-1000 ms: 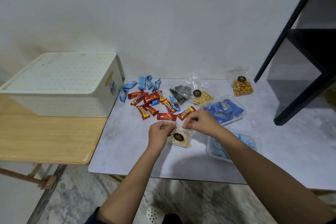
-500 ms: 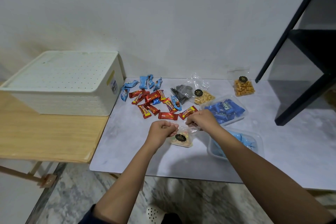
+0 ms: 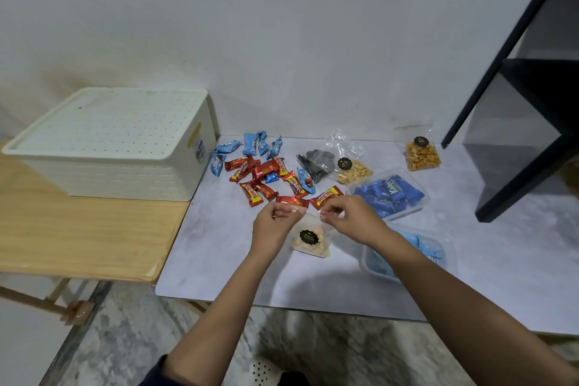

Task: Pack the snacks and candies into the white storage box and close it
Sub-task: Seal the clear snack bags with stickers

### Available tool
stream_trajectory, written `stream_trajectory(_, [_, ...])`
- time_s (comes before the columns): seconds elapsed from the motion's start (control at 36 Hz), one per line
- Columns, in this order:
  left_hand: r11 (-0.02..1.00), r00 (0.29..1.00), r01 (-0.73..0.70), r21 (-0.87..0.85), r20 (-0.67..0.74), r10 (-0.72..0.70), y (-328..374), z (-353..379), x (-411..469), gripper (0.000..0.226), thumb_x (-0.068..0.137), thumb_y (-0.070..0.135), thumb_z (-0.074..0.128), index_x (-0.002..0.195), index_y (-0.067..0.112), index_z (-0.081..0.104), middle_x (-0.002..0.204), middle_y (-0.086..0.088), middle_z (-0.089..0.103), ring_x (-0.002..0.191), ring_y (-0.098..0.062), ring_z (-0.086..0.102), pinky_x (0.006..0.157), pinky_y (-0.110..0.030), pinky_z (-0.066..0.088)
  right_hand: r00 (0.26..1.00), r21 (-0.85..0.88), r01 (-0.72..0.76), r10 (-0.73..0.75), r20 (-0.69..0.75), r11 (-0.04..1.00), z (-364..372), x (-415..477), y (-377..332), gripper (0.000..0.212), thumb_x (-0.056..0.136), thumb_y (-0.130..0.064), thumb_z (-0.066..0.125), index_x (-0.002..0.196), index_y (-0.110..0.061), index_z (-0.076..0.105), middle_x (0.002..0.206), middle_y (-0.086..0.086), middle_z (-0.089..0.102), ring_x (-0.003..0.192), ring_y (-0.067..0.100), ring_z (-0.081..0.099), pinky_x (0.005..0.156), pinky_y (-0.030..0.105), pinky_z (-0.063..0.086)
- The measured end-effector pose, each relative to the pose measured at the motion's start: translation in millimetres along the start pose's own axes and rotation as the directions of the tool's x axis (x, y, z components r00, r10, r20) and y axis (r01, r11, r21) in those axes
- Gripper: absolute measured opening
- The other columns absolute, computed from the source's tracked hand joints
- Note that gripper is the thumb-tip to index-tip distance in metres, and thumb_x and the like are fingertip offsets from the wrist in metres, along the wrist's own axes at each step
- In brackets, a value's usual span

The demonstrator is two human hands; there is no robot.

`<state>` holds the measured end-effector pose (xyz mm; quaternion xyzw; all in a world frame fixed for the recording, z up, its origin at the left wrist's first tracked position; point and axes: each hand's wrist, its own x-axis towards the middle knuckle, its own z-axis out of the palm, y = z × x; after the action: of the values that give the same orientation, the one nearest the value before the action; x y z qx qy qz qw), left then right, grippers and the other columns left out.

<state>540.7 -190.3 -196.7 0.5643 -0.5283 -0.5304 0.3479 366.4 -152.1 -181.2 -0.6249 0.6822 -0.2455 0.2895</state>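
both hands pinching clear snack bag top, white box lidded

Lidded white storage box beside scattered wrapped candies.

a plain room in a home, bare white wall, marble-patterned floor, low pale tabletop strewn with sweets, wooden folding table alongside, black shelf unit at right
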Motion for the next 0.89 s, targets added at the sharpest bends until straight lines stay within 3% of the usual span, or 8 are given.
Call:
stream_trajectory(0.08, [0.984, 0.986, -0.166, 0.068, 0.023, 0.165, -3, -3, 0, 0.021, 0.079, 0.013, 0.072, 0.094, 0.018, 0.058, 0.096, 0.006, 0.056, 0.089, -0.007, 0.052, 0.072, -0.014, 0.045, 0.997, -0.014, -0.068, 0.067, -0.044, 0.998, 0, 1, 2, 0.013, 0.082, -0.022, 0.066, 0.073, -0.031, 0.063, 0.08, -0.011, 0.063, 0.082, 0.012, 0.059, 0.075, 0.032, 0.048])
stream_trajectory(0.14, [0.973, 0.977, -0.207, 0.1, 0.068, 0.201, -4, -3, 1, 0.018, 0.082, 0.009, 0.067, 0.096, 0.019, 0.06, 0.098, 0.005, 0.057, 0.09, -0.009, 0.053, 0.072, -0.011, 0.045, 0.993, -0.011, -0.087, 0.086, -0.076, 0.996, 0, 1, 2, 0.012, 0.082, -0.019, 0.066, 0.073, -0.028, 0.064, 0.082, -0.009, 0.064, 0.082, 0.012, 0.058, 0.073, 0.03, 0.046])
stream_trajectory(0.28, [0.962, 0.97, -0.233, 0.143, 0.1, 0.22, -5, -1, 8, 0.01, 0.088, 0.011, 0.061, 0.091, 0.016, 0.069, 0.093, -0.002, 0.065, 0.084, -0.01, 0.057, 0.067, -0.004, 0.045, 0.991, -0.011, -0.089, 0.088, -0.099, 0.996, 2, 1, 4, 0.012, 0.082, -0.016, 0.064, 0.077, -0.026, 0.067, 0.083, -0.009, 0.065, 0.083, 0.011, 0.059, 0.072, 0.029, 0.047])
stream_trajectory(0.36, [0.947, 0.961, -0.271, 0.172, 0.107, 0.255, -2, -2, 9, 0.013, 0.089, 0.01, 0.059, 0.088, 0.021, 0.066, 0.091, 0.001, 0.062, 0.081, -0.001, 0.054, 0.067, 0.0, 0.041, 0.993, -0.018, -0.103, 0.102, -0.061, 0.995, 3, 3, 6, 0.011, 0.082, -0.024, 0.065, 0.076, -0.033, 0.064, 0.085, -0.012, 0.065, 0.086, 0.011, 0.06, 0.077, 0.034, 0.052])
stream_trajectory(0.47, [0.917, 0.946, -0.323, 0.232, 0.104, 0.307, -2, -5, 9, 0.011, 0.089, 0.009, 0.058, 0.09, 0.016, 0.066, 0.09, 0.002, 0.059, 0.081, 0.0, 0.052, 0.068, 0.0, 0.038, 0.994, 0.001, -0.098, 0.098, -0.048, 0.995, 4, 8, 0, 0.008, 0.076, -0.036, 0.071, 0.077, -0.032, 0.064, 0.084, -0.01, 0.066, 0.084, 0.013, 0.061, 0.077, 0.035, 0.052])
stream_trajectory(0.58, [0.906, 0.94, -0.342, 0.252, 0.104, 0.326, -2, -6, 10, 0.014, 0.086, 0.004, 0.06, 0.083, 0.018, 0.063, 0.087, 0.003, 0.059, 0.08, 0.0, 0.051, 0.068, -0.001, 0.038, 0.998, 0.06, -0.057, 0.057, -0.004, 0.997, 9, 15, -10, 0.012, 0.08, -0.025, 0.068, 0.071, -0.032, 0.064, 0.083, -0.002, 0.068, 0.081, 0.016, 0.062, 0.081, 0.042, 0.053])
stream_trajectory(0.89, [0.902, 0.94, -0.341, 0.263, 0.116, 0.321, -2, -10, 10, 0.009, 0.084, 0.001, 0.06, 0.081, 0.007, 0.066, 0.081, -0.001, 0.059, 0.074, -0.003, 0.05, 0.065, -0.004, 0.038, 1.0, -0.082, -0.026, 0.025, -0.004, 0.996, 20, 20, -21, 0.011, 0.083, -0.024, 0.06, 0.074, -0.029, 0.059, 0.072, -0.011, 0.054, 0.078, 0.018, 0.055, 0.069, 0.032, 0.044])
